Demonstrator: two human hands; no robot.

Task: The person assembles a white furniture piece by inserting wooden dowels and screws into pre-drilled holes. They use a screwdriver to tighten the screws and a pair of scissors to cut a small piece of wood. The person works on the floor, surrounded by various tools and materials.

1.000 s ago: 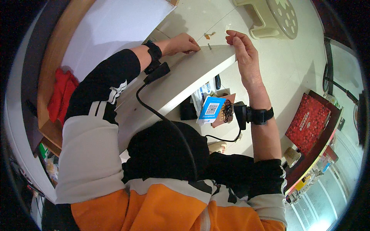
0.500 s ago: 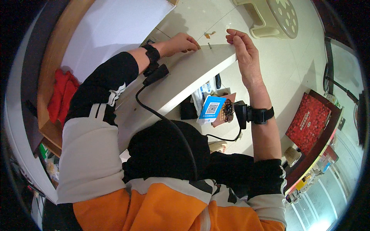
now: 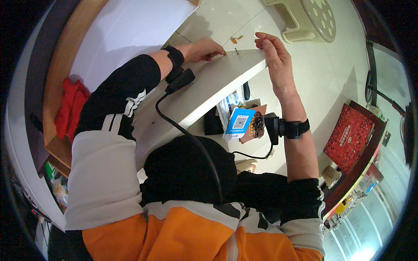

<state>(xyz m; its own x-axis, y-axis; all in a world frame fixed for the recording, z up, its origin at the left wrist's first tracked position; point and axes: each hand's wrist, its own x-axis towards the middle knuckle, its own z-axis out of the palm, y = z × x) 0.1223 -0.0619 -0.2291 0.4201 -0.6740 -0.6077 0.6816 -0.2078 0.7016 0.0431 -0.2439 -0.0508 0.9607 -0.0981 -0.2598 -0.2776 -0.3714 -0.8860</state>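
A white board [image 3: 217,85] lies slantwise before me, its far end between my hands. At its far left edge my left hand [image 3: 205,50] is closed in a pinch, with a small brownish bit just showing at the fingertips, too small to name. A small metal screw [image 3: 237,51] sticks up by the far edge, right of those fingers. My right hand [image 3: 278,61] is beside the board's right corner, fingers curled together; a faint clear scrap seems to show at their tips, and I cannot make out what it is.
A cream plastic stool [image 3: 313,21] stands at the far right. Small orange scraps [image 3: 236,39] lie on the tiled floor. Below the board are a blue-and-white card [image 3: 239,124] and packets. A red box [image 3: 349,137] sits at right, a red cloth [image 3: 69,108] at left. A black cable [image 3: 191,139] crosses the board.
My left forearm and wrist have shifted slightly to the right, and the left fingers have turned a little at the board's edge. My right hand has stayed nearly still.
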